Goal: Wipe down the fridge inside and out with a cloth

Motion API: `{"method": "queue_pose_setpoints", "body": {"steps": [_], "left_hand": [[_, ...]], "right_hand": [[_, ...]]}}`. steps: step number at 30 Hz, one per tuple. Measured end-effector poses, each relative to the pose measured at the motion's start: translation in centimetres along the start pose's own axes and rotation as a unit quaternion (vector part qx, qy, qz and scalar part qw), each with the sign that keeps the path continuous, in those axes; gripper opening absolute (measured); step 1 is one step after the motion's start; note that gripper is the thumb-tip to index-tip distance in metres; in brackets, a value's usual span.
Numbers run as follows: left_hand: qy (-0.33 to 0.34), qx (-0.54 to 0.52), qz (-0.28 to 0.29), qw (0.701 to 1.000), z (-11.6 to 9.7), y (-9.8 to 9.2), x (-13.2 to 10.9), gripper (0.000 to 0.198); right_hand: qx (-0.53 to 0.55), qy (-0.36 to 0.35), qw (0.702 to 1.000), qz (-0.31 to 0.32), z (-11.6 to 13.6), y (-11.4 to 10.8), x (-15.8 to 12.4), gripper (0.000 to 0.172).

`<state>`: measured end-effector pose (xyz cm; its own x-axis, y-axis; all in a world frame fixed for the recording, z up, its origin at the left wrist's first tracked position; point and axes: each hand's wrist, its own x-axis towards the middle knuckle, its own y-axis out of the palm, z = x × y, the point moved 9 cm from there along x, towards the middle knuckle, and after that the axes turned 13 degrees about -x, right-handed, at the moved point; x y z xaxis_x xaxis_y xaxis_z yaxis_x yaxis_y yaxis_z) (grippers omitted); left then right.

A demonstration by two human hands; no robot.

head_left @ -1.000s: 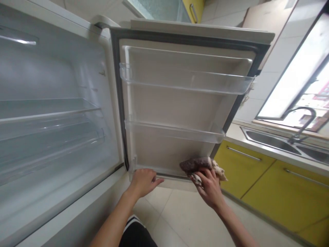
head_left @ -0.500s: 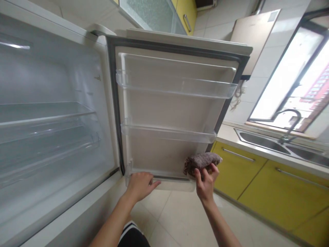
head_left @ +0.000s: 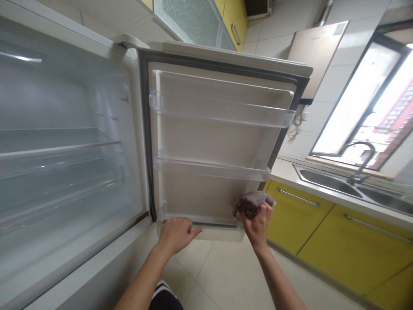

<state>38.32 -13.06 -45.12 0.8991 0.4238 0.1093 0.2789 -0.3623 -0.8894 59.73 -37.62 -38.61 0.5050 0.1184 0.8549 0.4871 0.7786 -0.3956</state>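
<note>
An empty fridge stands open, its door (head_left: 213, 142) swung out to the right with two clear door shelves. My left hand (head_left: 177, 234) grips the bottom edge of the door, fingers curled over it. My right hand (head_left: 258, 224) is closed on a brown-grey cloth (head_left: 253, 201), bunched against the lower right corner of the door's inner side.
The fridge interior (head_left: 64, 142) with clear glass shelves fills the left. Yellow base cabinets (head_left: 325, 224) with a steel sink (head_left: 329, 181) and tap run along the right under a window. Pale floor tiles (head_left: 226, 275) lie below the door.
My right hand has gathered the cloth into a tighter bunch and shifted it slightly up against the door's lower right corner. My left hand has stayed on the door's bottom edge.
</note>
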Motion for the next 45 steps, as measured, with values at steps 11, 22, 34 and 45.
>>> {"method": "queue_pose_setpoints", "body": {"steps": [11,22,34,45], "left_hand": [[0.0,-0.002,-0.004,1.0,-0.4,-0.2,0.1,0.06],[-0.012,0.001,-0.013,1.0,-0.9,-0.7,0.1,0.062],[0.004,0.015,0.006,1.0,0.3,-1.4,-2.2,0.068],[0.035,0.012,0.001,0.999,1.0,-1.3,-4.0,0.063]], "right_hand": [[-0.049,-0.207,0.977,0.017,8.3,-1.3,3.4,0.036],[-0.008,-0.583,0.758,0.291,24.0,8.7,-3.2,0.024],[0.04,-0.568,0.781,0.255,33.0,11.4,-6.6,0.028],[0.063,-0.534,0.712,0.453,31.4,12.6,-10.9,0.021]]}}
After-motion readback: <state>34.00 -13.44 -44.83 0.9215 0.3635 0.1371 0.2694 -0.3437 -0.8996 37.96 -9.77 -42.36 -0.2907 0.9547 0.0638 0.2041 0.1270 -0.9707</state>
